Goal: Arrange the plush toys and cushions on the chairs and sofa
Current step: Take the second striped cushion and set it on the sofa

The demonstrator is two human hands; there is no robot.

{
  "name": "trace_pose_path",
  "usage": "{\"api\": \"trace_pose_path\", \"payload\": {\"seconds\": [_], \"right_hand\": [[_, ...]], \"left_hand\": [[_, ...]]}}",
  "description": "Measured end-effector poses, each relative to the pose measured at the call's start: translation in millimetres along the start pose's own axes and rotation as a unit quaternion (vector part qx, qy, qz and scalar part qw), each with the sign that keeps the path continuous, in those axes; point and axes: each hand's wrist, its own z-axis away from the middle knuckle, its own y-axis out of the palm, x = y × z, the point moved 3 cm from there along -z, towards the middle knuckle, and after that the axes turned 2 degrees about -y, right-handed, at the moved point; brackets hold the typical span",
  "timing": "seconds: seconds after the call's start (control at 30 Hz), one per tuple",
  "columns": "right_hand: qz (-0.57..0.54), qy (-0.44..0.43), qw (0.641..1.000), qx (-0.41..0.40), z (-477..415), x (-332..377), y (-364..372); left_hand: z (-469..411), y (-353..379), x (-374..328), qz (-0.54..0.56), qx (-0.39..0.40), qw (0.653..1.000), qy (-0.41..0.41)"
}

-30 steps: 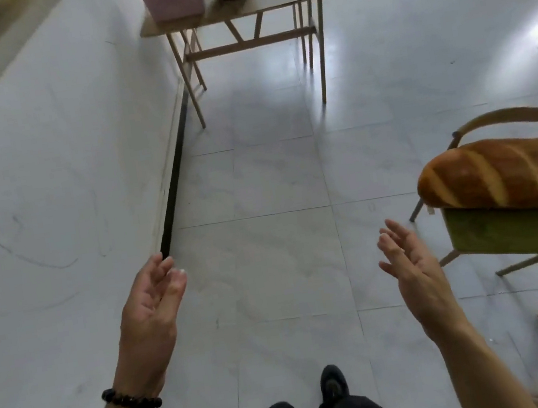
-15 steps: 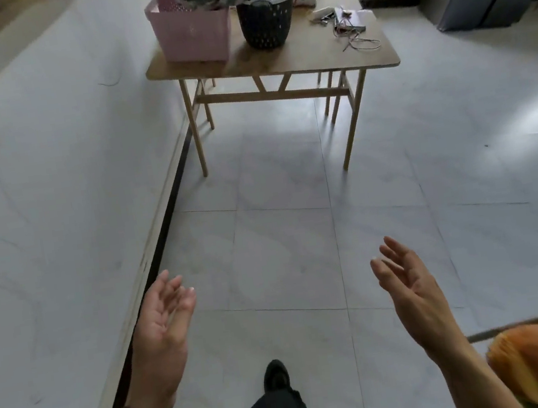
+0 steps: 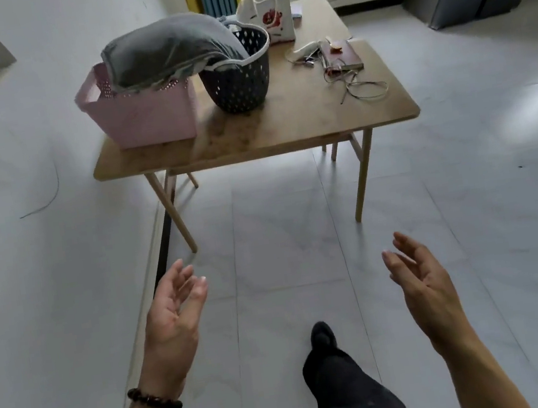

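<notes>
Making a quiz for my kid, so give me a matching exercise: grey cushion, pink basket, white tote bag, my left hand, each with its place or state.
1 grey cushion; 2 pink basket; 3 white tote bag; 4 left hand.
A open, empty; B far edge of the table; C resting on the dark basket; D table's near left corner.
Pairs: 1-C; 2-D; 3-B; 4-A

The cushion (image 3: pixel 167 54) is grey. The pink basket (image 3: pixel 145 117) has rows of small holes; the dark basket (image 3: pixel 238 83) has a white rim and drop-shaped holes. The bench (image 3: pixel 301 123) is tan wood. The white bag (image 3: pixel 269 18) bears a red print. The floor (image 3: pixel 299 234) tiles are pale grey.
</notes>
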Motion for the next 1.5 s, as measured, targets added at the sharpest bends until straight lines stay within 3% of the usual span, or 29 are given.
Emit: {"api": "trace_pose_path", "payload": {"seconds": [0.27,0.4,0.67,0.87,1.07,1.13,1.27,1.37,1.4,1.43,1.5], "right_hand": [[0.042,-0.072,0.994,0.063,-243,112,81],[0.051,-0.084,0.991,0.085,-338,135,125],[0.064,-0.075,0.990,0.099,-512,155,236],[0.093,-0.077,0.986,0.115,-638,190,311],[0.124,-0.120,0.973,0.151,-746,244,379],[0.166,-0.163,0.956,0.180,-778,267,412],[0.227,-0.214,0.915,0.256,-823,303,491],[0.398,-0.216,0.813,0.367,-834,297,531],[0.414,-0.198,0.799,0.388,-835,293,532],[0.397,-0.180,0.811,0.392,-837,291,530],[0.300,-0.147,0.867,0.370,-843,294,516]], "left_hand": [[-185,42,-99,-0.002,-0.026,0.999,0.024],[-273,61,-107,0.003,-0.042,0.999,0.006],[-495,96,-115,0.021,0.010,0.998,-0.059],[-625,142,-142,0.247,0.067,0.935,-0.246],[-680,184,-150,0.363,-0.080,0.876,-0.308],[-684,190,-147,0.384,-0.111,0.862,-0.312],[-679,188,-157,0.368,-0.165,0.868,-0.291],[-683,188,-169,0.351,-0.208,0.879,-0.245],[-687,189,-175,0.347,-0.217,0.884,-0.224],[-690,189,-181,0.338,-0.226,0.891,-0.200],[-694,191,-195,0.323,-0.229,0.908,-0.136]]}}
